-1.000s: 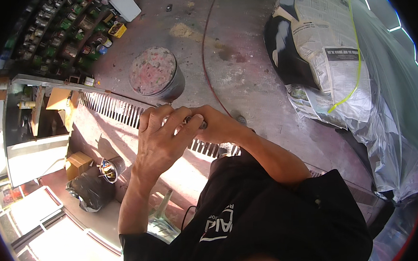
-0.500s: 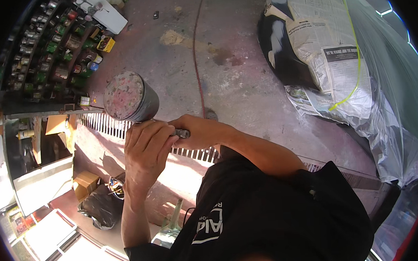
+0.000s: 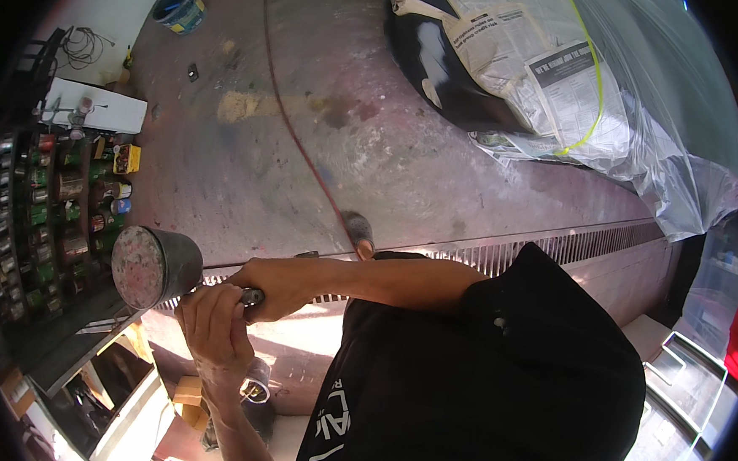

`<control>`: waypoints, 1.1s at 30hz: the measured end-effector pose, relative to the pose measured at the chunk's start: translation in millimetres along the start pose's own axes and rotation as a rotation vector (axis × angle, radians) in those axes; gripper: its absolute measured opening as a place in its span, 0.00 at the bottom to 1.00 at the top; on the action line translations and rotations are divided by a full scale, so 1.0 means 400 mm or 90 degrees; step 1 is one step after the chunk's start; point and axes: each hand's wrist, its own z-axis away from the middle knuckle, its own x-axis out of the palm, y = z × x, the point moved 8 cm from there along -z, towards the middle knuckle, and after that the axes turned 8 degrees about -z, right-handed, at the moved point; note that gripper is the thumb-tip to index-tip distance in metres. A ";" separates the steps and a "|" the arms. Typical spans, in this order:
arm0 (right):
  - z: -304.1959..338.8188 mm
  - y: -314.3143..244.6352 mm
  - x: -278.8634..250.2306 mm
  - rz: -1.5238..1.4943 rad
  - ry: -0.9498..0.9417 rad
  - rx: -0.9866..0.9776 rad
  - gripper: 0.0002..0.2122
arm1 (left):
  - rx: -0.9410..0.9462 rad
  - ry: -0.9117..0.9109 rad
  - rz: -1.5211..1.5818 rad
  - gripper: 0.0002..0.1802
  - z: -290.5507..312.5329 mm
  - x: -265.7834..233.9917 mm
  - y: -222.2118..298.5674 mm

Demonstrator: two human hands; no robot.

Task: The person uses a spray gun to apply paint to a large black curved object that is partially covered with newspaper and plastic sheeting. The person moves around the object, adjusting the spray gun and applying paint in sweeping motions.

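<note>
View: head camera, looking down over both hands.
Item in hand: a dark cylindrical tool [image 3: 254,297], located between the two hands, just beside the paint-spattered drum.
Direction: its visible end pointed to the person's right; the other end was hidden by the fingers.
Long axis: roughly crosswise to the person, as far as the exposed part showed.
Left grip: the left hand [image 3: 212,323] was closed around the tool, thumb nearest the person.
Right grip: the right hand [image 3: 278,288] was bent close against the left; what its fingers closed on could not be told.
Drum [image 3: 183,260]: upright, its top covered by a red-and-grey spattered lid [image 3: 137,267]; contents hidden.
Blue bucket [image 3: 180,22]: on the floor [image 3: 416,177], holding a blue object.
Yellow box [image 3: 131,160]: beside the shelving, small dark contents unidentifiable.
Shelving [image 3: 86,197]: rows of cans [image 3: 39,177].
Bin [image 3: 262,372]: thin items inside, too small to identify.
</note>
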 end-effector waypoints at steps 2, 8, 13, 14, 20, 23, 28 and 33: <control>-0.032 -0.003 -0.029 -0.019 0.054 -0.035 0.12 | 0.017 0.009 -0.019 0.11 -0.049 -0.004 -0.022; -0.110 -0.071 -0.058 0.056 0.202 -0.236 0.17 | -0.021 0.338 -0.099 0.23 -0.051 -0.025 -0.068; -0.196 -0.109 -0.068 0.103 0.247 -0.250 0.16 | -0.047 0.453 0.229 0.18 -0.083 -0.053 -0.187; -0.218 -0.114 -0.076 0.103 0.252 -0.241 0.16 | -0.056 0.458 0.295 0.19 -0.093 -0.056 -0.224; -0.372 -0.123 -0.111 0.088 0.385 -0.281 0.18 | -0.095 0.347 0.879 0.23 -0.136 -0.128 -0.558; -0.472 -0.138 -0.123 0.069 0.473 -0.305 0.19 | -0.320 0.343 0.837 0.25 -0.091 -0.067 -0.786; -0.661 -0.171 -0.133 0.030 0.579 -0.344 0.19 | -0.294 0.007 0.710 0.15 -0.090 0.155 -0.851; -0.829 -0.212 -0.084 0.068 0.616 -0.289 0.18 | -0.291 -0.054 1.095 0.17 -0.047 0.281 -1.031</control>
